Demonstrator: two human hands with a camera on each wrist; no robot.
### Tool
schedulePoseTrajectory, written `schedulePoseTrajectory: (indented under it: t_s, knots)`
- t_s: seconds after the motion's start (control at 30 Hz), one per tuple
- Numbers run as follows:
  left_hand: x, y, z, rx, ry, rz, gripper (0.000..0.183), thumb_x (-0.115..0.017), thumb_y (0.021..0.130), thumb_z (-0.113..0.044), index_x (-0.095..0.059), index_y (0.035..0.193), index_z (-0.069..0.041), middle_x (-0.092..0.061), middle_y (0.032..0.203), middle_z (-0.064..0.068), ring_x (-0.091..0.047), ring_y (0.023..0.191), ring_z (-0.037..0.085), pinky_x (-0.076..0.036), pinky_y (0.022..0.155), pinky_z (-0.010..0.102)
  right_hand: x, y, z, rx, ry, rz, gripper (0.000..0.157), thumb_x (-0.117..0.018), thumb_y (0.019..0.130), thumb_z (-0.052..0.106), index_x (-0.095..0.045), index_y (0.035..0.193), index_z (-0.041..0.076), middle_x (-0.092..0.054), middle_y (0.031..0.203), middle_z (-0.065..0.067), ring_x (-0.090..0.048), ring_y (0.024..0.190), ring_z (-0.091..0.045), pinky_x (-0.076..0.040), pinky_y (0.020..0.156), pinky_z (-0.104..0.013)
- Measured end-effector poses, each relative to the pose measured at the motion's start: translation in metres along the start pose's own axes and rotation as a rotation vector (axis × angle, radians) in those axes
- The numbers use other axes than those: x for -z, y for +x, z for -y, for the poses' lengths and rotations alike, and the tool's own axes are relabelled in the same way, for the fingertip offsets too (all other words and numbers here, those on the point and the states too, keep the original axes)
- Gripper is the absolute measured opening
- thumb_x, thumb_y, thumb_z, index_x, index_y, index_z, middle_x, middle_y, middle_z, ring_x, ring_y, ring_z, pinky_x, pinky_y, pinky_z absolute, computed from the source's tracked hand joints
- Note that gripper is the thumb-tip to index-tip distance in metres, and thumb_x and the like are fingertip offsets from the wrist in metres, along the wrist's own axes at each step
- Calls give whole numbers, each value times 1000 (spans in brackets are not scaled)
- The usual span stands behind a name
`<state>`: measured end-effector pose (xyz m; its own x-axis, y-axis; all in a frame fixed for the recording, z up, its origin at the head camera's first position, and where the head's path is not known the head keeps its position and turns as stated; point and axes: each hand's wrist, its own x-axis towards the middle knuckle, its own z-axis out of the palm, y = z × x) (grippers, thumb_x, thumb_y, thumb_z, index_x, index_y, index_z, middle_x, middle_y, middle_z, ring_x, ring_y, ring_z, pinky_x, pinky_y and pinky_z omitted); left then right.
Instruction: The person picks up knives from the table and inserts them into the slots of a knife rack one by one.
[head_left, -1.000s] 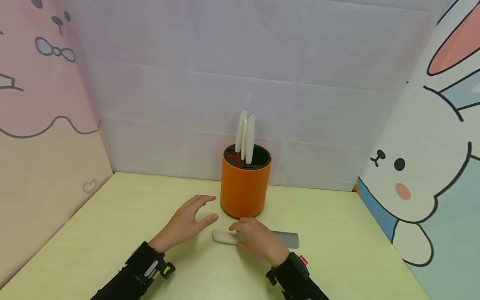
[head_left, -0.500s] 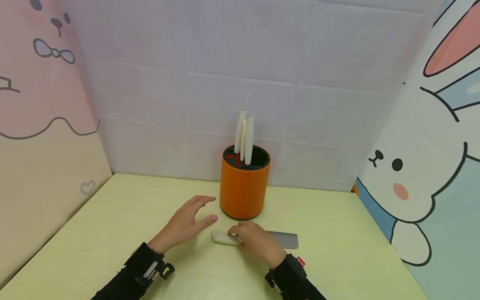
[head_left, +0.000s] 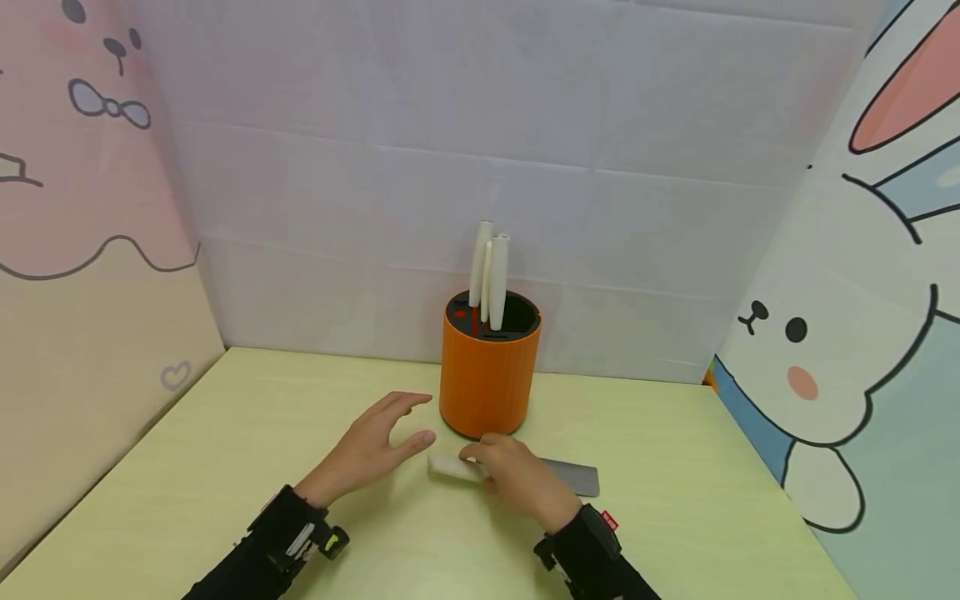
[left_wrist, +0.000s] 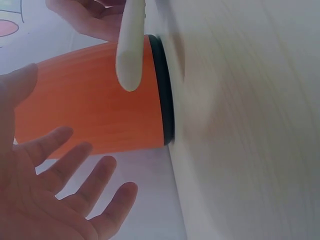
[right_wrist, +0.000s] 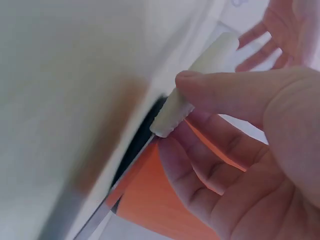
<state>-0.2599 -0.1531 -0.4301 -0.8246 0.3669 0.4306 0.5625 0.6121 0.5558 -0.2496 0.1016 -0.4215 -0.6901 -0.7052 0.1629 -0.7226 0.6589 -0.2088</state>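
In the head view my right hand [head_left: 521,479] pinches the off-white handle of a cleaver [head_left: 573,477] between thumb and fingers. Its grey, square-ended blade points right, partly hidden behind that hand. The right wrist view shows the thumb across the handle [right_wrist: 215,55] and the fingertips beneath, with the blade seen edge-on. The handle end [left_wrist: 130,70] stands raised off the table in the left wrist view. My left hand [head_left: 367,450] hovers to the left, fingers spread and holding nothing. Just beyond both hands is an orange round knife block [head_left: 487,383] with a black top.
Several white-handled utensils [head_left: 498,283] stand upright in the knife block. The pale yellow table [head_left: 300,400] ends at a white back wall [head_left: 337,250]. Cartoon-printed panels rise along the left and right sides.
My right hand has closed its grip on the cleaver and lifted the handle end slightly from the table. The left hand stays where it was.
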Motion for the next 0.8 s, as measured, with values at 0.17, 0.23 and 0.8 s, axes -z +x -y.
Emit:
schedulePoseTrajectory:
  t_s: [0.17, 0.23, 0.8]
  knots:
    - [0, 0, 0, -4, 0, -2, 54, -59, 89, -56, -45, 137, -34, -46, 132, -14, -48, 113, 14, -47, 89, 43, 14, -2, 0, 19, 1, -38, 39, -74, 81, 0, -64, 116, 13, -59, 96, 3, -53, 87, -10, -50, 79, -24]
    - [0, 0, -1, -6, 1, -4, 54, -59, 89, -56, -45, 137, -33, -46, 132, -14, -49, 113, 15, -47, 89, 43, 20, -4, 0, 35, 17, -63, 39, -73, 81, -1, -63, 116, 12, -59, 97, 2, -54, 88, -12, -50, 79, -25]
    - [-3, -1, -2, -10, -9, 16, 55, -57, 90, -58, -48, 137, -29, -48, 132, -10, -51, 111, 18, -48, 86, 44, 71, -16, 0, 79, 297, -335, 48, -73, 82, -1, -59, 124, 20, -58, 106, 9, -55, 88, -8, -54, 75, -27]
